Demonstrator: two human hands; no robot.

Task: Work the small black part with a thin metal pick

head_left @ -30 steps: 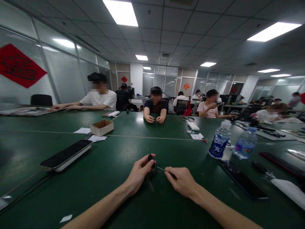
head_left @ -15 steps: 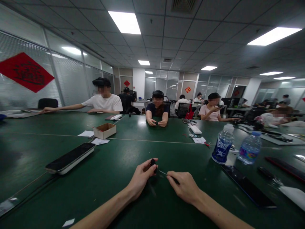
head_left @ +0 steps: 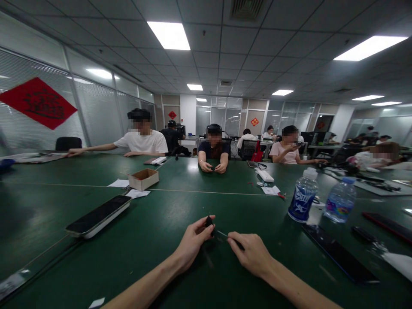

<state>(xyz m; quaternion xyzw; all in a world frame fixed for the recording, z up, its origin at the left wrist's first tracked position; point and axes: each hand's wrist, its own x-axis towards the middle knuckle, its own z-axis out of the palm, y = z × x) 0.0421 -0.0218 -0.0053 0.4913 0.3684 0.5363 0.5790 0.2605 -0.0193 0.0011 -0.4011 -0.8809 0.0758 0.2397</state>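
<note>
My left hand (head_left: 192, 241) is closed over the green table, pinching a small black part (head_left: 210, 225) between thumb and fingers. What kind of part it is, I cannot make out. To its right, my right hand (head_left: 252, 253) grips a screwdriver (head_left: 222, 234) by its dark handle, mostly hidden in the fingers. The thin metal shaft points left toward the black part. Its tip is very close to the part; whether they touch is too small to tell.
The green table (head_left: 161, 274) holds a phone-like device (head_left: 98, 216) at left, an open cardboard box (head_left: 143, 180), two bottles (head_left: 302, 195) and a dark phone (head_left: 339, 253) at right. Several people sit around; one person opposite (head_left: 213, 150) holds something small and dark.
The whole view has shifted slightly right and down. Both hands keep nearly the same pose, the black part and screwdriver still held.
</note>
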